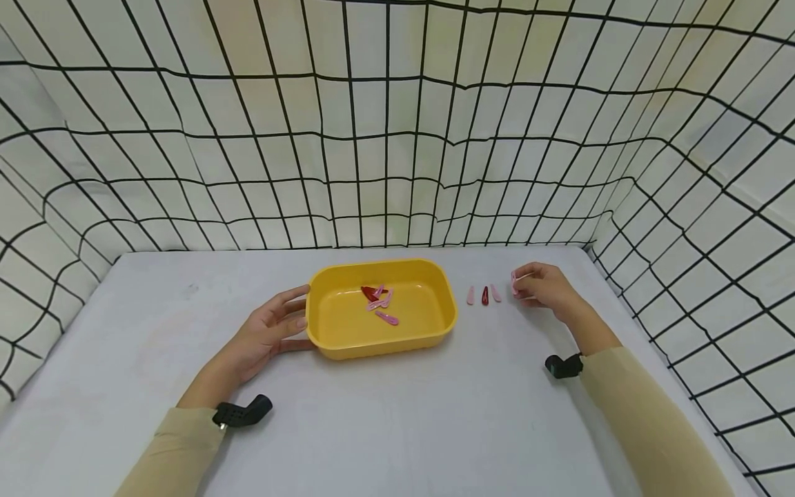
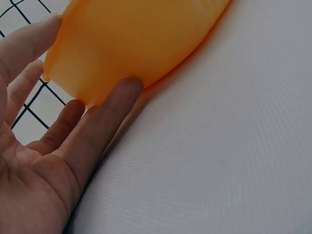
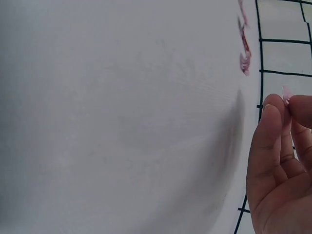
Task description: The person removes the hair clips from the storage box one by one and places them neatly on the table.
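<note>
Taking twelve o'clock as straight away from me, my left hand (image 1: 273,328) lies at nine o'clock of the yellow tray (image 1: 335,328), its fingers fairly straight and spread, touching the tray's end wall. My right hand (image 1: 546,286) is out at three o'clock, thumb and fingertips closed in a pinch on a small pink hair clip (image 3: 286,92). Between that hand and the tray, three clips lie apart in a short row on the white table (image 1: 397,428): a pale pink clip (image 1: 470,295) nearest the tray, a red clip (image 1: 485,296), then another pink clip (image 1: 495,293). Inside the tray, red and pink clips overlap in a cluster (image 1: 369,294), too small for me to count, with a lone pink clip (image 1: 386,317) at five o'clock from them.
</note>
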The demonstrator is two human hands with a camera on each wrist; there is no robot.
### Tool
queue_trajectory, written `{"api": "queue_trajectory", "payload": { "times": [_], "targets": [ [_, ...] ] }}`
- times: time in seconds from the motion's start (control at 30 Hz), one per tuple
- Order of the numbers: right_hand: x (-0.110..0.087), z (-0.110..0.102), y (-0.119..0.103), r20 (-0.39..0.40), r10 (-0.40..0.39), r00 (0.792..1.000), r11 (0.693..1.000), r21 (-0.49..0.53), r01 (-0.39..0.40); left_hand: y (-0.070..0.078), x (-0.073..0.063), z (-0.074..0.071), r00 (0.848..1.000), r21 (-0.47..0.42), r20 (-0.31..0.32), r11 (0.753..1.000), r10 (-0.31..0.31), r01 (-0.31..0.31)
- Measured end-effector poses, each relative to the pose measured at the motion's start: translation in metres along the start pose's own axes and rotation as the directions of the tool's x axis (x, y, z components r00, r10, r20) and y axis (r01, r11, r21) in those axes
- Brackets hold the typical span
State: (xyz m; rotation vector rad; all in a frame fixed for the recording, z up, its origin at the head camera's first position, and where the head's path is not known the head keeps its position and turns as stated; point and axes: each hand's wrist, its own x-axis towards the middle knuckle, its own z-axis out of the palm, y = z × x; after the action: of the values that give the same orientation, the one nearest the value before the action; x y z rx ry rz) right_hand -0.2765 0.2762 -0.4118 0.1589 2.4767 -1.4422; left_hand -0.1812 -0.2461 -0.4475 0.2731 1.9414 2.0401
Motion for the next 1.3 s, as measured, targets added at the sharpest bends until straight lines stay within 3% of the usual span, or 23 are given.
{"api": "queue_trajectory", "payload": {
  "times": [0.57, 0.8, 1.3],
  "targets": [
    [0.017, 0.015, -0.001, -0.007, 0.04, 0.999, 0.987, -0.153, -0.04, 0.001, -0.001, 0.002, 1.0, -0.001, -0.001, 1.0, -0.003, 0.003],
    [0.02, 0.017, -0.002, -0.02, 0.029, 0.999, 0.966, -0.257, -0.033, 0.001, -0.001, 0.001, 1.0, 0.002, -0.004, 1.0, -0.002, 0.002],
    [0.014, 0.017, -0.01, -0.029, 0.018, 0.999, 0.958, -0.285, -0.026, 0.001, -0.001, 0.0, 1.0, -0.003, -0.003, 1.0, -0.005, 0.005]
  ]
}}
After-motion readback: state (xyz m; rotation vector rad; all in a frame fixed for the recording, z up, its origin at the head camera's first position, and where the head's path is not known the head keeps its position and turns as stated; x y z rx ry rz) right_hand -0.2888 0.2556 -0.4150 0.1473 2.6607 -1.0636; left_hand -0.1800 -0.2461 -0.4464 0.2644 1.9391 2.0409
